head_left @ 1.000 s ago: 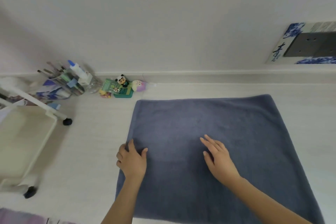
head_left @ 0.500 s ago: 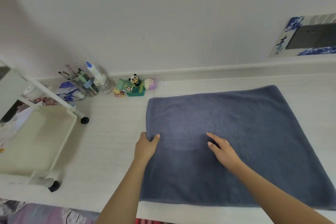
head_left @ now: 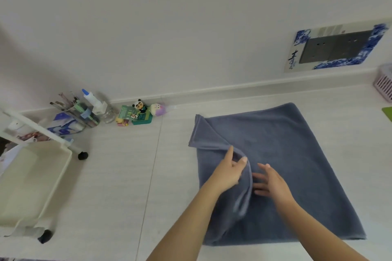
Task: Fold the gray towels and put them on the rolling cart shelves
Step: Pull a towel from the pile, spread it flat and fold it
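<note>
A gray-blue towel (head_left: 292,154) lies spread on the pale floor in the right half of the view. My left hand (head_left: 228,172) pinches the towel's left edge and has lifted it over toward the middle, so a raised fold runs from the far left corner down past my hand. My right hand (head_left: 270,182) rests flat on the towel's middle with fingers spread, just right of that fold. The white rolling cart (head_left: 63,167) stands at the left, its tray shelf showing from above.
Against the wall at the back left stand a jar of brushes with a glue bottle (head_left: 93,106) and small toys (head_left: 140,112). A pink basket (head_left: 385,85) sits at the far right. The cart's black wheels (head_left: 82,155) rest on the floor.
My left hand has gripped the towel's left edge and pulled it up and right toward the middle, making a fold. My right hand stayed pressed on the towel.
</note>
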### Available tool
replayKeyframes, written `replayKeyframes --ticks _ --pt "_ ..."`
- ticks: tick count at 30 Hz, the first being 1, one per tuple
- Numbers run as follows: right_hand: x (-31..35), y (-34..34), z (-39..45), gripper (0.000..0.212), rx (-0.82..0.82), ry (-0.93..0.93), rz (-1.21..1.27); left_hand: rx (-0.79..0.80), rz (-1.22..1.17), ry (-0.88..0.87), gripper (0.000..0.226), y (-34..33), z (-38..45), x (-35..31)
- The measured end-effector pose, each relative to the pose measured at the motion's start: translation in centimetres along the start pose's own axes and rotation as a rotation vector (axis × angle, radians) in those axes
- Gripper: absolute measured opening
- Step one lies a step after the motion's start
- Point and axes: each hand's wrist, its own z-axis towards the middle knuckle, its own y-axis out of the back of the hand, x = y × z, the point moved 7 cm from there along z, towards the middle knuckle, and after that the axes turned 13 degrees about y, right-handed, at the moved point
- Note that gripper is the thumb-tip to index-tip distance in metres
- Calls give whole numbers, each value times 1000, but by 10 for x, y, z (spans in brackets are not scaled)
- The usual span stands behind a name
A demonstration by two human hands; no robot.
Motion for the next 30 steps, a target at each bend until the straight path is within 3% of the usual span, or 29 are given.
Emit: replayKeyframes --ticks 4,8,12,15,19,23,26,30 --pt "-10 5 -3 37 69 -6 -163 -130 108 -8 44 -3 5 16" --pt "-18 -10 -16 59 165 78 -561 -356 407 -117 37 18 11 41" --pt "-25 -15 -17 52 135 186 -840 -294 771 -151 46 19 21 61" --pt "-15 -4 -8 42 55 200 -952 -312 930 -254 48 22 24 48" --pt "8 24 5 33 -61 252 -1255 -221 1105 -379 45 7 14 25" --pt "17 38 10 27 -165 246 -1331 -158 1336 -536 44 -25 2 13" --pt "11 44 2 29 -212 229 -1313 -216 1270 -646 36 -29 3 14" --pt "1 55 -10 28 -259 198 -1232 -317 975 -562 34 -3 20 28"
